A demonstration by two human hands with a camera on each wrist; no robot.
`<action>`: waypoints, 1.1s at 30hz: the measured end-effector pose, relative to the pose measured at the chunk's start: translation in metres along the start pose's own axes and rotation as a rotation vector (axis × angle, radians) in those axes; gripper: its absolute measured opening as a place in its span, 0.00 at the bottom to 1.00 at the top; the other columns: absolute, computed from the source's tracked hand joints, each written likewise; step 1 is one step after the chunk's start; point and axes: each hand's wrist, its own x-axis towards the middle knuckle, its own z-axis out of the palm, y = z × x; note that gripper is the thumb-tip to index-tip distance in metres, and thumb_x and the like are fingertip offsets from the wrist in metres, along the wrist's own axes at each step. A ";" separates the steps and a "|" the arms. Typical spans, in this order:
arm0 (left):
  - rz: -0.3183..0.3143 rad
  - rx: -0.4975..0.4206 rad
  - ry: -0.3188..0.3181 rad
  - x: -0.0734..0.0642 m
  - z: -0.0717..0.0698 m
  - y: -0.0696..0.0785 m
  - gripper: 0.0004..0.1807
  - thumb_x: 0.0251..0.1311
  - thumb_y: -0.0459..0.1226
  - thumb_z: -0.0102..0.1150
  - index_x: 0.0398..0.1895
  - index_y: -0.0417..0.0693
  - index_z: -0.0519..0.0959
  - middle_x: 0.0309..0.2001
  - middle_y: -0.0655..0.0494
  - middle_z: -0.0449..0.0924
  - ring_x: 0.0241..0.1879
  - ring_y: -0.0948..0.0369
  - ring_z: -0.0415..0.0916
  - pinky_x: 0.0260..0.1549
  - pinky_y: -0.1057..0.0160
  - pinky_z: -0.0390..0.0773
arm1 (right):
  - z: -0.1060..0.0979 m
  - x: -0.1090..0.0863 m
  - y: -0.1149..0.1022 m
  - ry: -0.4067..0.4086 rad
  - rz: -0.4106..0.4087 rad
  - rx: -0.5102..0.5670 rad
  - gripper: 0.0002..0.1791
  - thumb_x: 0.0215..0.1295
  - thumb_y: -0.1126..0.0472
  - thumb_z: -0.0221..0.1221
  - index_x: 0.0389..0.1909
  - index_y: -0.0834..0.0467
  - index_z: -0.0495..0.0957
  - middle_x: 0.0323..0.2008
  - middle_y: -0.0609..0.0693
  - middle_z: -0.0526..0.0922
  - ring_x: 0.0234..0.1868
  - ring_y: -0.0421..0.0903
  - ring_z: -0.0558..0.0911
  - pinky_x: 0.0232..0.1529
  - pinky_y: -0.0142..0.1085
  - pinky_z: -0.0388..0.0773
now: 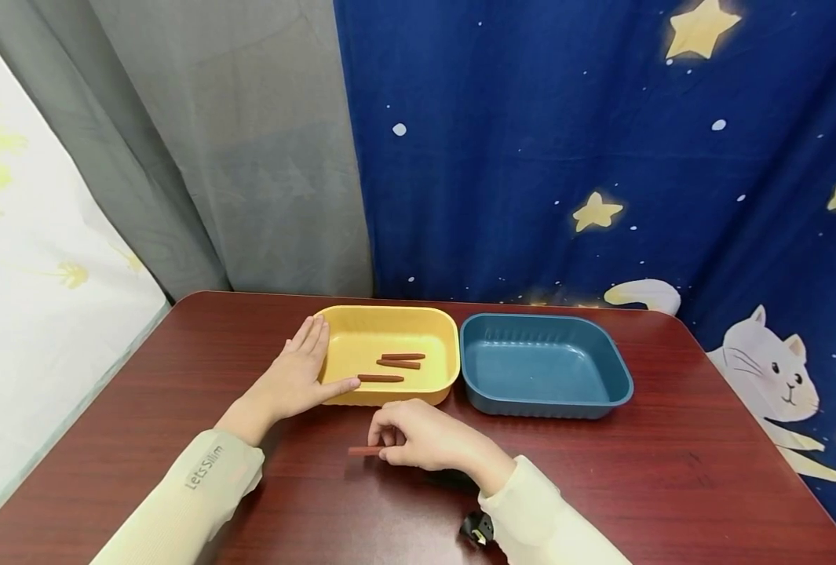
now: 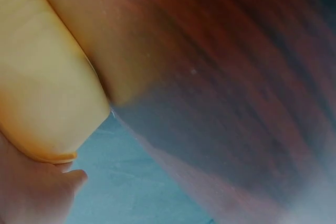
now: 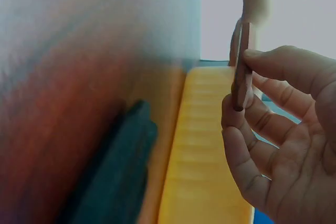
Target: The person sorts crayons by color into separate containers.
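Note:
My right hand (image 1: 428, 439) pinches a reddish-brown crayon (image 3: 242, 66) between thumb and fingers, low in front of the yellow bin (image 1: 389, 398). The crayon's far end sticks out to the left in the head view. My left hand (image 1: 293, 377) lies against the yellow bin's left side, fingers stretched along its rim and the thumb at the front left corner. Inside that bin lie three similar brown crayons (image 1: 399, 364), the nearest one close to my left thumb. In the left wrist view the bin's pale yellow wall (image 2: 52, 72) shows beside part of the hand.
A blue bin (image 1: 548, 410) stands just right of the yellow one. Both are near the back edge of the reddish wooden table (image 1: 672, 471). Under my right wrist lies a dark teal shape (image 3: 115, 171), blurred. Grey and blue starry curtains (image 1: 495, 157) hang behind.

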 end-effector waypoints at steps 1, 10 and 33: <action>0.000 0.006 -0.001 0.000 0.000 0.000 0.65 0.57 0.72 0.51 0.78 0.31 0.42 0.80 0.38 0.35 0.80 0.43 0.32 0.71 0.33 0.50 | -0.001 0.000 0.000 0.009 -0.007 -0.004 0.05 0.62 0.65 0.64 0.35 0.50 0.82 0.27 0.38 0.74 0.26 0.30 0.71 0.30 0.22 0.72; -0.002 0.043 0.010 0.000 0.002 -0.002 0.65 0.57 0.73 0.49 0.77 0.31 0.44 0.80 0.38 0.37 0.80 0.43 0.33 0.71 0.31 0.48 | -0.019 -0.004 0.003 0.103 -0.043 0.059 0.06 0.62 0.68 0.62 0.37 0.56 0.82 0.27 0.43 0.78 0.27 0.31 0.72 0.31 0.24 0.73; 0.003 0.039 0.007 0.001 0.001 -0.001 0.64 0.58 0.72 0.49 0.77 0.31 0.44 0.80 0.39 0.36 0.80 0.43 0.33 0.71 0.32 0.49 | -0.060 0.005 0.041 0.275 0.062 0.091 0.04 0.61 0.67 0.64 0.36 0.57 0.84 0.28 0.47 0.79 0.29 0.39 0.74 0.32 0.29 0.73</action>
